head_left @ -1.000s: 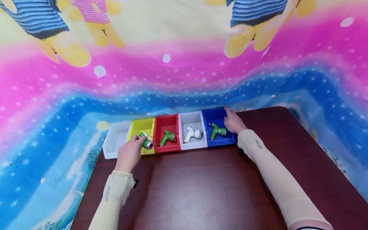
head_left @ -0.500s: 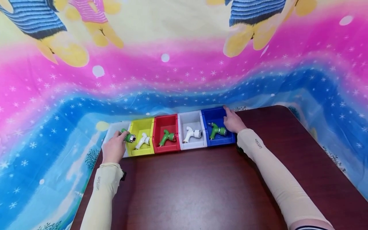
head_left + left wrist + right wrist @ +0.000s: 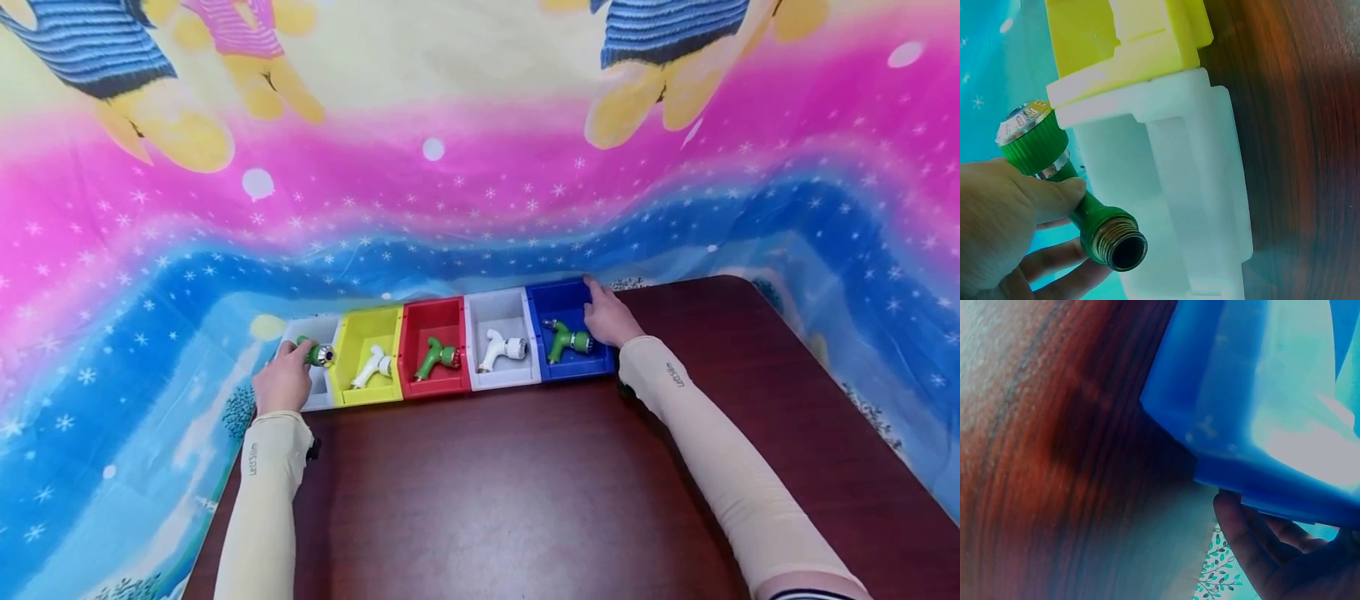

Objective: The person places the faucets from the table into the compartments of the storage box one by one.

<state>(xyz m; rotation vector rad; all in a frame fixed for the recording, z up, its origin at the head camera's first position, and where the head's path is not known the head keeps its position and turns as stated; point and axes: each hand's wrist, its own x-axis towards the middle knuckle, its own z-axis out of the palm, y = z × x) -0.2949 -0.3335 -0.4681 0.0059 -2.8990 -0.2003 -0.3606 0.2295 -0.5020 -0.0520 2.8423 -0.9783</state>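
My left hand (image 3: pixel 283 377) pinches a green faucet (image 3: pixel 1088 209) between thumb and fingers. It hangs over the leftmost white bin (image 3: pixel 1200 187), its threaded end facing the camera in the left wrist view. At the row's other end, my right hand (image 3: pixel 611 315) holds the outer side of the blue bin (image 3: pixel 577 298), fingers against its wall in the right wrist view. Inside the blue bin lies another green faucet (image 3: pixel 564 342). A white faucet (image 3: pixel 372 367) lies in the yellow bin (image 3: pixel 365 321), beside the bin under my left hand.
Between the yellow and blue bins stand a red bin (image 3: pixel 435 310) with a green faucet (image 3: pixel 435 358) and a white bin (image 3: pixel 498 304) with a white faucet (image 3: pixel 501 350). The row sits along the back edge of the brown table (image 3: pixel 495 492), against a patterned cloth (image 3: pixel 480 208).
My left hand has carried the green faucet leftward from over the yellow bin to over the leftmost white bin, uncovering the white faucet. The right hand stays in place.
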